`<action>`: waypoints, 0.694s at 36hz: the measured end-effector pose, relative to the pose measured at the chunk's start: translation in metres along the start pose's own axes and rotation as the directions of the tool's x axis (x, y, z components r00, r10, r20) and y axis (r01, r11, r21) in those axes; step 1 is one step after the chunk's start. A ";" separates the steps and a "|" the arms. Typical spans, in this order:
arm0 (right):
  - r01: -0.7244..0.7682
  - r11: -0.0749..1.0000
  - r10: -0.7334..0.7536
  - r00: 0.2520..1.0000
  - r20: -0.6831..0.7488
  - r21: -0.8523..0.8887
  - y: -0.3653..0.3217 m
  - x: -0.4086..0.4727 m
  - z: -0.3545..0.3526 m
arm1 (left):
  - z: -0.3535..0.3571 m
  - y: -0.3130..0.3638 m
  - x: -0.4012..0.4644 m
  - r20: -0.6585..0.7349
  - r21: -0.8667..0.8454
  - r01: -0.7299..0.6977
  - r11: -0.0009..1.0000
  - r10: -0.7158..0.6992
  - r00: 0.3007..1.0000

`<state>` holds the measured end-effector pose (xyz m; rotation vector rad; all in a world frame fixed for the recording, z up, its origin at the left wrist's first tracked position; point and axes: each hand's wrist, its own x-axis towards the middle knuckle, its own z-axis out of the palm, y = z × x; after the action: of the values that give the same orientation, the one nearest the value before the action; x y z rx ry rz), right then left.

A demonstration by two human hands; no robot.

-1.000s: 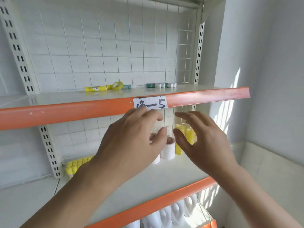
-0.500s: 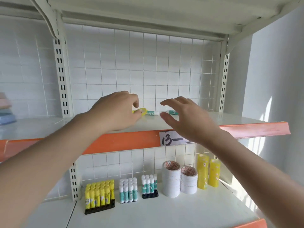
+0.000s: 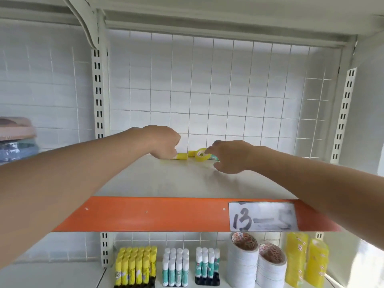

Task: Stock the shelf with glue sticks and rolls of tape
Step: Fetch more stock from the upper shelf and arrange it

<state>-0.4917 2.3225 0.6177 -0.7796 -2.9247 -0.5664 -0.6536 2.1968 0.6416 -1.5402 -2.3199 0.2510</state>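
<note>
Fingers of our left hand (image 3: 164,142) curl around the yellow glue stick (image 3: 180,156) while our right hand (image 3: 228,156) pinches the yellow tape roll (image 3: 201,154), apparently gathering stray stock from the upper shelf (image 3: 166,179).

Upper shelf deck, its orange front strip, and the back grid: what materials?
Upper shelf deck: looks like painted sheet metal, off-white and semi-matte, with a soft sheen and no grain. Orange front strip: probably painted metal or plastic trim, smooth and satin, with small chips or specks; the look does not settle which. Back grid: thin white-coated wire mesh, seemingly metal.
</note>
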 end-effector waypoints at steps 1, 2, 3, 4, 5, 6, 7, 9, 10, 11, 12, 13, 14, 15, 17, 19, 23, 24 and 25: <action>0.017 1.000 -0.018 0.999 0.034 0.006 0.003 0.006 0.001 | 0.001 -0.001 0.005 0.018 -0.012 -0.006 1.000 0.006 1.000; 0.033 0.999 -0.034 0.998 0.062 0.016 0.004 0.012 0.003 | 0.003 -0.002 0.010 0.039 -0.026 -0.007 1.000 0.008 0.999; 0.044 0.999 -0.046 0.996 0.078 0.030 0.005 0.017 0.004 | 0.006 -0.003 0.015 0.062 -0.038 -0.007 0.999 0.009 0.998; 0.046 0.998 -0.049 0.995 0.087 0.039 0.006 0.022 0.005 | 0.010 -0.003 0.019 0.087 -0.048 -0.006 0.999 0.011 0.996; 0.046 0.998 -0.049 0.995 0.092 0.041 0.006 0.026 0.006 | 0.015 -0.004 0.024 0.112 -0.053 -0.005 0.999 0.011 0.994; 0.047 0.998 -0.051 0.994 0.098 0.042 0.007 0.030 0.007 | 0.020 -0.005 0.028 0.139 -0.053 -0.005 0.999 0.012 0.990; 0.052 0.998 -0.056 0.993 0.107 0.043 0.007 0.033 0.008 | 0.025 -0.006 0.032 0.173 -0.052 -0.005 0.999 0.014 0.985; 0.062 0.997 -0.068 0.991 0.115 0.053 0.007 0.039 0.011 | 0.033 -0.008 0.039 0.229 -0.066 -0.001 0.998 0.017 0.973; 0.064 0.996 -0.070 0.991 0.114 0.063 0.008 0.041 0.012 | 0.035 -0.008 0.041 0.246 -0.082 0.003 0.997 0.017 0.969; 0.065 0.995 -0.073 0.991 0.111 0.076 0.009 0.043 0.014 | 0.035 -0.009 0.043 0.248 -0.095 0.010 0.995 0.014 0.969; 0.069 0.994 -0.078 0.991 0.105 0.087 0.010 0.045 0.015 | 0.035 -0.009 0.045 0.231 -0.106 0.010 0.994 0.015 0.973; 0.075 0.993 -0.085 0.992 0.098 0.095 0.012 0.046 0.017 | 0.034 -0.010 0.046 0.210 -0.110 0.009 0.994 0.014 0.978; 0.082 0.992 -0.091 0.992 0.089 0.098 0.013 0.047 0.018 | 0.034 -0.010 0.047 0.189 -0.110 0.004 0.994 0.017 0.982; 0.088 0.991 -0.096 0.992 0.077 0.101 0.013 0.048 0.019 | 0.035 -0.009 0.048 0.174 -0.108 -0.001 0.994 0.019 0.985; 0.097 0.988 -0.104 0.993 0.052 0.116 0.013 0.048 0.019 | 0.038 -0.008 0.049 0.156 -0.101 -0.019 0.995 0.035 0.987; 0.111 0.986 -0.114 0.993 0.021 0.123 0.011 0.046 0.018 | 0.039 -0.006 0.048 0.141 -0.089 -0.030 0.996 0.043 0.989; 0.158 0.982 -0.155 0.987 -0.041 0.103 0.009 0.040 0.013 | 0.029 -0.004 0.037 0.081 -0.033 -0.044 0.999 0.046 0.996; 0.168 0.981 -0.162 0.985 -0.062 0.100 0.010 0.037 0.010 | 0.025 -0.005 0.033 0.048 -0.023 -0.052 0.998 0.053 0.997; 0.174 0.980 -0.165 0.982 -0.092 0.097 0.010 0.033 0.006 | 0.020 -0.006 0.027 0.016 -0.025 -0.051 0.998 0.051 0.999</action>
<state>-0.5149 2.3487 0.6202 -0.4856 -2.9332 -0.4399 -0.6760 2.2204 0.6299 -1.6163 -2.3065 0.2498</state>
